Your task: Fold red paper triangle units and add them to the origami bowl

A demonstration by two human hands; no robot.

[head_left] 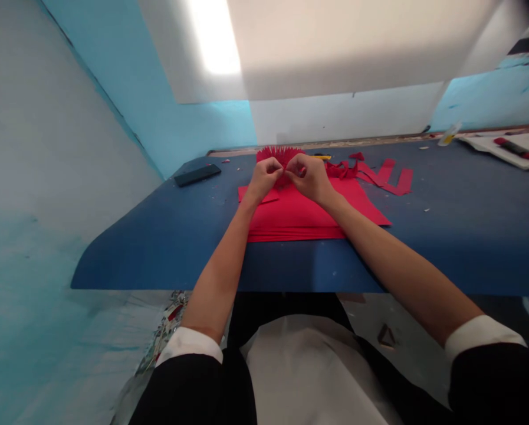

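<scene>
My left hand (pixel 264 179) and my right hand (pixel 312 178) meet above a stack of red paper sheets (pixel 308 211), thumbs and forefingers pinched together. Between and behind the fingertips is a red fringed paper (pixel 279 154), its many thin points standing up. Both hands pinch at its near side; the exact spot is too small to make out. Under my left wrist, a smaller red paper piece (pixel 245 193) lies on the stack's left edge. Curled red scraps (pixel 341 170) sit just beyond my right hand, beside flat red strips (pixel 385 171).
On the blue table (pixel 158 236), a dark phone (pixel 197 175) lies to the left. A yellow tool (pixel 321 157) shows partly behind my right hand. At the far right are a small glue bottle (pixel 450 134) and a red-and-black marker (pixel 514 147) on white paper. A wall borders the back.
</scene>
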